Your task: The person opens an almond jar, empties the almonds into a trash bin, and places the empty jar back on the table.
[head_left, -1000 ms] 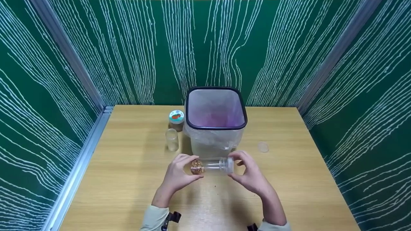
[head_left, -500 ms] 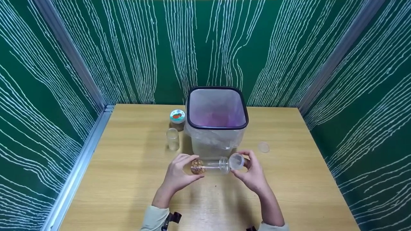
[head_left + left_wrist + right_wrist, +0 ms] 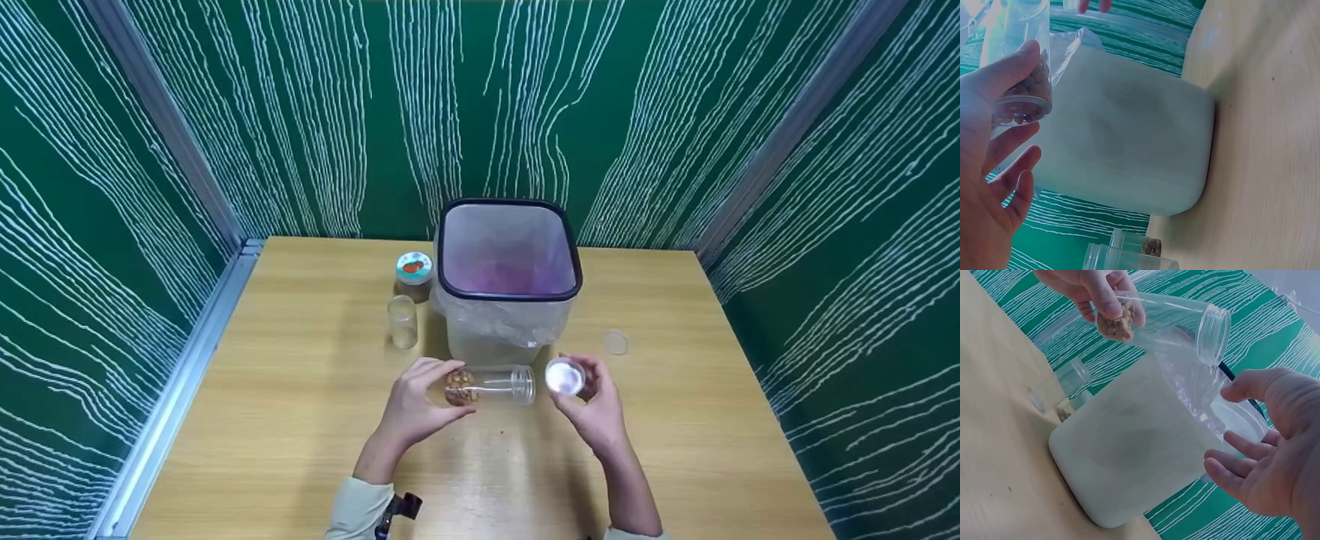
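Observation:
My left hand (image 3: 416,403) grips a clear plastic jar (image 3: 501,384) by its base, thumb on one side and fingers on the other. The jar lies sideways in the air, its uncovered mouth facing right. Brown nuts or beans (image 3: 1118,323) are gathered at its bottom end. Just right of the mouth, my right hand (image 3: 598,412) pinches a round translucent screw lid (image 3: 565,376), its hollow side towards the head camera. Lid and jar are apart. In the left wrist view the jar's mouth is cut off by the frame edge.
A bin (image 3: 504,330) with a black rim and a plastic liner stands behind the hands. Left of it are an uncapped clear jar (image 3: 403,324) and a jar with a printed lid (image 3: 414,277). A thin clear disc (image 3: 616,343) lies on the wooden table (image 3: 300,390) at right.
The lid was on the jar's mouth a second ago. My right hand has drawn it off to the right and turned its hollow side up. The left hand and jar stay nearly still.

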A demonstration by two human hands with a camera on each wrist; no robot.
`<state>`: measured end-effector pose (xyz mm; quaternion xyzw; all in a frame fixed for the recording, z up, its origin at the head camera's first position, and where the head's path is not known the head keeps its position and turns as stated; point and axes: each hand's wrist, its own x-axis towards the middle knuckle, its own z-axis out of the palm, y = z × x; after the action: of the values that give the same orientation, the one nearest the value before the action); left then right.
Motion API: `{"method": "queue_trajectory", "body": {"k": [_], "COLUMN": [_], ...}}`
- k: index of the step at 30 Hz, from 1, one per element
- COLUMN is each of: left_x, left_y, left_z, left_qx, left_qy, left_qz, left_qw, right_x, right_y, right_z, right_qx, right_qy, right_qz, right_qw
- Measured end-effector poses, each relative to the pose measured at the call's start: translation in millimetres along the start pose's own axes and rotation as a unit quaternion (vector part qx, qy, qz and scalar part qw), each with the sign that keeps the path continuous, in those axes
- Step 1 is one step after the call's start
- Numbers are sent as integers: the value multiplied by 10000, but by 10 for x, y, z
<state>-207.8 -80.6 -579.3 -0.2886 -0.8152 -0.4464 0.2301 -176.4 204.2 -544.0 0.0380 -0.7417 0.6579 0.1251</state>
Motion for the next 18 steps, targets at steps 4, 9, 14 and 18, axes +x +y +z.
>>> {"method": "queue_trajectory", "body": {"k": [4,9,14,18], "left_x": [27,19,-9,-2], "left_y": [-1,1,12,12], "left_z": [-2,14,18,12], "left_qx": [50,23,22,80], "left_qy": [59,137,83,92], "left_qz": [71,104,26,52], "left_qw": [9999,9998,10000,9999], "right_x": [9,53,93,128], "right_y": [26,114,242,338], "right_z": [-40,-142,-266,-351], "right_qx": [44,-456,-1271,-1762], "right_qy": [128,308,631,955], "right_qz": [-116,-226,-136,-78], "right_qw": [9998,9982,9898,9797]}}
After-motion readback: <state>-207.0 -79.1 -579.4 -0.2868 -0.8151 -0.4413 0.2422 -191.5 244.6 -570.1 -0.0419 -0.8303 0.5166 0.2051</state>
